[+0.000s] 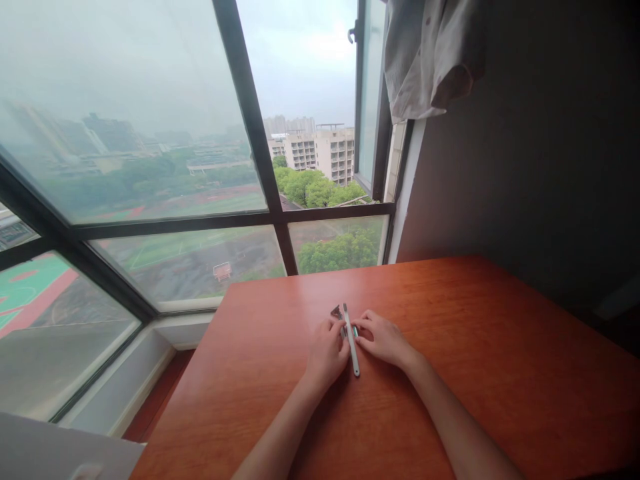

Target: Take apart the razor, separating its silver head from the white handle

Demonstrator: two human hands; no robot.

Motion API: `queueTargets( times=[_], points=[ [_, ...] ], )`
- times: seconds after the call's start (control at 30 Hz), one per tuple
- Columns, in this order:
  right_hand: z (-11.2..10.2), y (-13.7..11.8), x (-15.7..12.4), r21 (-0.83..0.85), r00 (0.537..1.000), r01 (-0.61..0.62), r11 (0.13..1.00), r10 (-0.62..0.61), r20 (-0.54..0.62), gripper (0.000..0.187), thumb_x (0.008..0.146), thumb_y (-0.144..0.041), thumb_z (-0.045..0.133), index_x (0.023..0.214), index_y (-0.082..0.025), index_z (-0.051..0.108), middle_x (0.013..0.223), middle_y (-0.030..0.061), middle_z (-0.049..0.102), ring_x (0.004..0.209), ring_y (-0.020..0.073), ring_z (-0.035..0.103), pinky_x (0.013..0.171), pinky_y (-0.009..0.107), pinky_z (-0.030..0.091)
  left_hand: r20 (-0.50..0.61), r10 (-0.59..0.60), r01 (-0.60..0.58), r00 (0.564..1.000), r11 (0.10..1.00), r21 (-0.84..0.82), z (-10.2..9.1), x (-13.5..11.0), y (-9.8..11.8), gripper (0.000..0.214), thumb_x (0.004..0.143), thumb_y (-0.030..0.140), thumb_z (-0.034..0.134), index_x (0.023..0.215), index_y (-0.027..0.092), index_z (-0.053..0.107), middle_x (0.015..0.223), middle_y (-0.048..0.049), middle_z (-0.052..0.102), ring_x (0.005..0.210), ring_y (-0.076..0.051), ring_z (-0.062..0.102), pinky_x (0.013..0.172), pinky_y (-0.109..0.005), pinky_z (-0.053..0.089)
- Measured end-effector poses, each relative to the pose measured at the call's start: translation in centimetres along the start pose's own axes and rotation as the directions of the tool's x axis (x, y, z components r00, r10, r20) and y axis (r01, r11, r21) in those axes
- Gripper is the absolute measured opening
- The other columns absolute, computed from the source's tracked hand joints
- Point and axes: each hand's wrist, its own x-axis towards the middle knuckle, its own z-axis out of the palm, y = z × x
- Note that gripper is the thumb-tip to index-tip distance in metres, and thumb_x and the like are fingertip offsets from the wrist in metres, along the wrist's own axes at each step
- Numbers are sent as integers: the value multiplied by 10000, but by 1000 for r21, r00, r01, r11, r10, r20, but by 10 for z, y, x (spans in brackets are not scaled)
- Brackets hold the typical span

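A slim pale-grey toothbrush (pixel 352 348) lies lengthwise between my hands, its dark head pointing toward the window and a small hole in its near end. My left hand (pixel 327 350) is closed beside it, fingers around a small dark metal tool (pixel 336 311) whose angular end sticks out past the fingertips. Across from it, my right hand (pixel 381 338) is pinched close to the toothbrush. A small greenish piece (pixel 355 331) shows at those fingertips; whether it belongs to the metal tool, I cannot tell. The fingers hide most of the tool.
The reddish-brown wooden table (pixel 425 413) extends around both hands. Beyond its far edge stands a dark-framed window (pixel 185 223), with one pane (pixel 371 93) swung open. A grey cloth (pixel 420 60) hangs at the upper right by a dark wall (pixel 525 167).
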Motion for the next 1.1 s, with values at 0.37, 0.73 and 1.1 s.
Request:
queueTargets(
  times=[0.37, 0.73, 1.1],
  points=[
    [5, -2, 1, -70, 1000, -13, 997, 13, -9, 284, 836, -306, 562, 1116, -284, 605, 999, 26, 570, 905, 178, 553, 707, 245, 375, -23, -13, 14, 1000, 1000, 26, 1, 0, 1, 289, 807, 202, 553, 1093, 230, 581, 973, -52, 571, 911, -216, 559, 834, -342, 439],
    [4, -7, 0, -93, 1000, 4, 996, -4, 4, 301, 844, -301, 545, 1141, -303, 591, 985, 20, 562, 884, 171, 548, 682, 243, 358, -22, -67, 69, 997, 993, 101, -4, 2, -1, 245, 800, 191, 527, 1037, 210, 589, 950, -58, 584, 870, -214, 560, 782, -318, 423],
    [5, -10, 0, -153, 1000, 1, 988, -4, -16, 277, 855, -324, 539, 1127, -292, 581, 984, 26, 565, 858, 174, 542, 660, 245, 354, -22, -58, 61, 998, 988, 141, -9, 1, -4, 223, 785, 168, 545, 998, 219, 588, 945, -44, 573, 855, -201, 548, 768, -308, 405]
  ],
)
